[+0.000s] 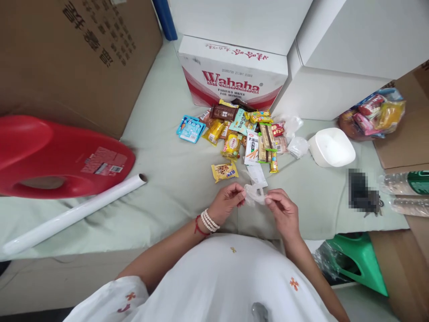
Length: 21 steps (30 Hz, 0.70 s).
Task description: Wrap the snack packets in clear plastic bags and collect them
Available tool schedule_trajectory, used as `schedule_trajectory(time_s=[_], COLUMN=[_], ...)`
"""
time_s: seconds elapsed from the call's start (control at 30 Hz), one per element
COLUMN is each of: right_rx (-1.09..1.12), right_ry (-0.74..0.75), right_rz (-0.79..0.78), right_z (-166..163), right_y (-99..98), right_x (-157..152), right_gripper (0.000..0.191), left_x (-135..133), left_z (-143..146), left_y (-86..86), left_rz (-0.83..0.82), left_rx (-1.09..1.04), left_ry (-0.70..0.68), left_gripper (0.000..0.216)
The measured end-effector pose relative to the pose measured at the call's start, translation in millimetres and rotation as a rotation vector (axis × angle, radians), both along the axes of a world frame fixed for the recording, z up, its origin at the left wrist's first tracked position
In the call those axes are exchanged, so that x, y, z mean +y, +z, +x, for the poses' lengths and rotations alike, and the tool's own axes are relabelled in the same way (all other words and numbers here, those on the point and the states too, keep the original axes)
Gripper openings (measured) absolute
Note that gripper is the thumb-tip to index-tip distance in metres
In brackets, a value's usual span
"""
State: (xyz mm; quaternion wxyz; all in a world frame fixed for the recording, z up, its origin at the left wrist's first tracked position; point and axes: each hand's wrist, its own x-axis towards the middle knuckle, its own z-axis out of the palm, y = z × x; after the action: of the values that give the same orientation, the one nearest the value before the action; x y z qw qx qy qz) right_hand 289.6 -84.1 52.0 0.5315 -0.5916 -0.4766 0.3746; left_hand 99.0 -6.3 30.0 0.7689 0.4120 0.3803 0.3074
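Between my two hands a thin, translucent plastic bag (255,195) is stretched near the table's front edge. My left hand (230,200) pinches its left side, and my right hand (283,210) pinches the right side. Just beyond lies a yellow snack packet (224,171) showing cookies. A small white packet (257,174) sits right behind the bag. Farther back is a loose pile of wrapped snacks: a brown packet (224,112), a white packet with orange sticks (251,146), and blue packets (190,129) at its left.
A Wahaha water carton (234,80) stands behind the pile. At right are a white bowl (331,147), crumpled clear plastic (297,146) and a filled snack bag (375,114). A red jug (63,156) and a white roll (77,212) lie left, below a large brown carton (67,67).
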Motion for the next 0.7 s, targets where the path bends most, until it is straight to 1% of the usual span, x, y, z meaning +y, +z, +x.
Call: schedule_trajectory(time_s=[0.1,0.17,0.23,0.27,0.3,0.33,0.47,0.5,0.53,0.57,0.67,0.7], right_rx=[0.258,0.422,0.510,0.518,0.499,0.453,0.119,0.052,0.009,-0.012,-0.014,-0.012], right_ry=[-0.163,-0.240,-0.262,-0.247,-0.217,-0.176,0.050,0.100,0.136,0.160,0.193,0.202], right_rz=[-0.079,-0.134,-0.163,-0.161,-0.151,-0.130,-0.028,-0.011,0.002,0.014,0.037,0.038], right_z=[12,19,24,25,27,27,25,23,21,19,12,9], right_y=[-9.6,-14.2,-16.1,-16.2,-15.7,-14.8,-7.6,-5.3,-3.0,-1.1,1.5,1.1], right_x=[-9,-12,-13,-13,-12,-12,-6,-4,-2,0,3,4], right_gripper=[0.011,0.016,0.018,0.017,0.016,0.014,0.007,0.007,0.008,0.009,0.011,0.011], left_x=[1,2,1,1,1,1,8,12,16,20,26,25], left_z=[-13,-24,-34,-38,-41,-43,-42,-40,-37,-33,-18,-12], left_y=[-3.9,-3.2,-1.1,0.1,1.3,2.6,9.7,12.7,16.1,19.6,27.9,28.8], left_rz=[0.026,0.080,0.168,0.218,0.263,0.299,0.395,0.409,0.414,0.411,0.407,0.411], left_rx=[0.011,0.014,0.020,0.029,0.041,0.054,0.106,0.116,0.131,0.148,0.225,0.247], left_ry=[0.023,0.001,-0.076,-0.109,-0.120,-0.093,0.195,0.225,0.208,0.145,-0.103,-0.140], left_gripper=[0.046,0.044,0.040,0.039,0.038,0.037,0.039,0.039,0.039,0.041,0.046,0.046])
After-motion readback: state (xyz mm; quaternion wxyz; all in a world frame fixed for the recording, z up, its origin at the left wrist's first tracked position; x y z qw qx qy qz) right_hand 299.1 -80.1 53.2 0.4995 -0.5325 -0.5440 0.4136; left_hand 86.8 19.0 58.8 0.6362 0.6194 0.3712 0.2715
